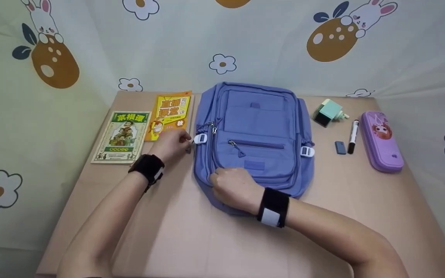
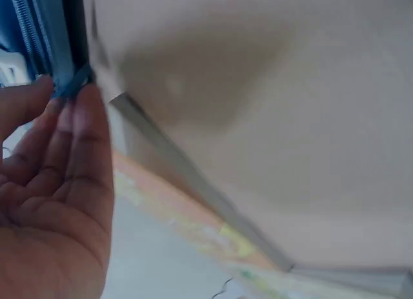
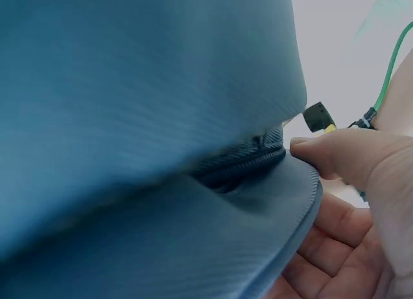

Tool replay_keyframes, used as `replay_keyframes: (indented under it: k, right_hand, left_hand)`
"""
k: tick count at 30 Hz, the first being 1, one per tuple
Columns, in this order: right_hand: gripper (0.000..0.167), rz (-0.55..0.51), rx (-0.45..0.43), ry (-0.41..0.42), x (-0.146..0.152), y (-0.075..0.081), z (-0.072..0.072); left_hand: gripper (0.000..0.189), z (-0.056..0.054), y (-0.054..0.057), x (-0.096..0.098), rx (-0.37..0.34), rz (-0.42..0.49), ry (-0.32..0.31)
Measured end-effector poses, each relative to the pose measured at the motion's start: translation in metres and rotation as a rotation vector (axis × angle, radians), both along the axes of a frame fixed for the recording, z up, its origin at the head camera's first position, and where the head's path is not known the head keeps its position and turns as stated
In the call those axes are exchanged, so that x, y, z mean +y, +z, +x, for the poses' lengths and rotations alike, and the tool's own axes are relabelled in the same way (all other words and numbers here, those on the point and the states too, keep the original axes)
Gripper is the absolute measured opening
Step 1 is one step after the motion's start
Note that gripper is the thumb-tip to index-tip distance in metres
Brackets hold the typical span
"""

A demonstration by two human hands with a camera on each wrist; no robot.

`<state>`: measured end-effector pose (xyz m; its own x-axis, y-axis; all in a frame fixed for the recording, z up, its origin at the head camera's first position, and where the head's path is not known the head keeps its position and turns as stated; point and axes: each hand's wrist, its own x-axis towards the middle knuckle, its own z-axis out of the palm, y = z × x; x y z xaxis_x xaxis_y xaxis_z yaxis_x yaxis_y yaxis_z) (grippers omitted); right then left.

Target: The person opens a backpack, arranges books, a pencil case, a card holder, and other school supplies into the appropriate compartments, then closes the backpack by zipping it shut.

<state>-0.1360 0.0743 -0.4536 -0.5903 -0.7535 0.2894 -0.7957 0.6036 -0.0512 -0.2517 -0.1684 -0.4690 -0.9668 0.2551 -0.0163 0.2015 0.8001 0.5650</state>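
A blue backpack (image 1: 261, 119) lies on the table, its front pocket side facing up. At its left edge, beside a white buckle (image 1: 200, 139), my left hand (image 1: 170, 144) pinches a small zipper pull (image 2: 77, 82) between thumb and fingertips. My right hand (image 1: 238, 189) grips the backpack's lower left edge. In the right wrist view, the thumb (image 3: 322, 150) lies on one side of a zipper-edged fabric panel (image 3: 284, 202) and the fingers are on the other. Some of the right fingertips are hidden behind the fabric.
Left of the backpack lie a green-bordered book (image 1: 124, 137) and a yellow-orange book (image 1: 170, 112). To the right are a mint-and-black object (image 1: 328, 112), a blue eraser (image 1: 340, 148), a marker (image 1: 353, 137) and a purple pencil case (image 1: 383, 143). Printed cloth (image 1: 184, 38) hangs around the table.
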Motion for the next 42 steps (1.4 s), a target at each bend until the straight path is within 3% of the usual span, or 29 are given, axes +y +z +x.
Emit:
replay_keyframes:
  k: [3,6,10,16,18,21,26,32,37,42]
  right_hand:
    - [0.006,-0.029,-0.049,0.014,0.014,-0.002,0.002]
    - [0.011,-0.049,-0.099,0.013,0.032,-0.003,0.005]
    - [0.024,-0.065,-0.132,0.001,0.060,-0.004,0.011]
    - [0.028,-0.106,-0.117,-0.036,0.098,-0.011,0.019]
    - [0.026,-0.134,-0.089,-0.041,0.108,-0.014,0.021]
    - [0.022,-0.178,-0.050,-0.044,0.118,-0.019,0.021]
    - [0.021,-0.257,-0.038,-0.056,0.126,-0.019,0.018]
    - [0.025,-0.318,-0.089,-0.079,0.140,-0.008,0.012]
    - [0.039,-0.362,-0.178,-0.084,0.166,-0.001,0.004]
    - [0.056,-0.404,-0.303,-0.107,0.197,-0.006,-0.008]
  left_hand:
    - [0.022,0.010,0.009,-0.002,0.044,-0.042,-0.040]
    - [0.027,0.023,0.017,0.000,0.089,-0.038,-0.102]
    - [0.039,0.047,0.023,0.010,0.113,-0.012,-0.273]
    - [0.059,0.078,0.012,0.026,0.136,-0.048,-0.567]
    - [0.059,0.083,0.007,0.028,0.172,-0.066,-0.628]
    - [0.052,0.085,0.001,0.030,0.221,-0.083,-0.671]
    - [0.035,0.084,0.002,0.036,0.263,-0.079,-0.670]
    - [0.029,0.080,0.013,0.046,0.293,-0.035,-0.585]
    - [0.028,0.074,0.027,0.052,0.255,0.041,-0.484]
    - [0.023,0.065,0.044,0.054,0.194,0.140,-0.373]
